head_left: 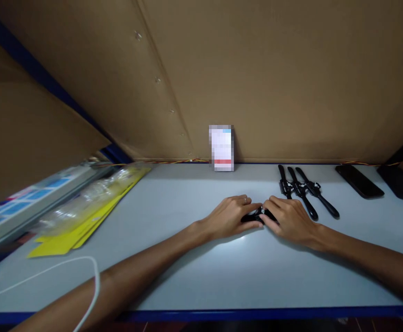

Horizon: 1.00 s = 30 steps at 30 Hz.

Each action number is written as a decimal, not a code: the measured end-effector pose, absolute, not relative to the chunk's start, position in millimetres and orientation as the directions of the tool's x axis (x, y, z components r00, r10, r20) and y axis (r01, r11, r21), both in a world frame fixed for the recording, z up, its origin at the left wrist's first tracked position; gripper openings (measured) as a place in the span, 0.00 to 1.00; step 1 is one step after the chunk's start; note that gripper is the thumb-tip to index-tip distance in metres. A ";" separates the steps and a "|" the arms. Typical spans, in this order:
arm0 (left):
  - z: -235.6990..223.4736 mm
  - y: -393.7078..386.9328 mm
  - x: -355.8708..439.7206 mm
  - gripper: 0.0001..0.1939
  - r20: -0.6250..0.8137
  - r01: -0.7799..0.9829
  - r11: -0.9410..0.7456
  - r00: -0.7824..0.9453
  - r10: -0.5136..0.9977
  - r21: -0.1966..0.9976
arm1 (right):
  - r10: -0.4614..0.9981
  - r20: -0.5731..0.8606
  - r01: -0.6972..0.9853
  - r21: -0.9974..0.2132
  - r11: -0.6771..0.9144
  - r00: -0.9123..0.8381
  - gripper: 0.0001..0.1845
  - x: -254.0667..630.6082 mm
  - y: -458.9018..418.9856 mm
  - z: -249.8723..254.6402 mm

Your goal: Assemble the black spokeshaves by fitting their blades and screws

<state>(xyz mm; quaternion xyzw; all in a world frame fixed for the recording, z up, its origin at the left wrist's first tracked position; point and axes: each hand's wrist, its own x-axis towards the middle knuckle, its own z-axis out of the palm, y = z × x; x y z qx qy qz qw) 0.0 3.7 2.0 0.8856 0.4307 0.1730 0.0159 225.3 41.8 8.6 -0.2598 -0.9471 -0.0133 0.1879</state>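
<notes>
Both hands meet over a black spokeshave (257, 215) held low over the grey table. My left hand (231, 214), with a ring on one finger, is closed round its left handle. The right-hand end is gripped by my right hand (287, 219), thumb and fingers pressed near the metal middle. Much of the tool is hidden by the fingers. Just beyond my right hand lie three similar black spokeshaves (304, 189) side by side, the nearest one partly covered by that hand.
A lit, blurred-out screen (222, 148) leans on the cardboard back wall. Two dark items, a phone (359, 181) and a black flat object (399, 182), lie at right. Clear plastic bags (83, 198) and yellow sheets (54, 245) lie left. A white cable (95, 272) crosses my left forearm.
</notes>
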 end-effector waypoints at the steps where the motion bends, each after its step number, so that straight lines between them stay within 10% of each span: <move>1: 2.4 3.7 -0.4 0.30 0.284 0.753 -0.635 0.578 0.765 0.176 | 0.463 0.389 0.470 -0.082 0.879 -0.797 0.12 226.1 42.9 7.5; 21: 4.7 2.9 0.3 0.32 0.284 0.747 -0.633 0.573 0.768 0.204 | 0.332 0.501 0.253 -0.220 0.942 -0.799 0.12 228.8 45.5 1.1; 30: 1.0 0.4 2.8 0.31 0.294 0.765 -0.620 0.561 0.774 0.173 | 0.551 0.463 0.394 -0.396 0.829 -0.694 0.13 224.5 38.4 -1.4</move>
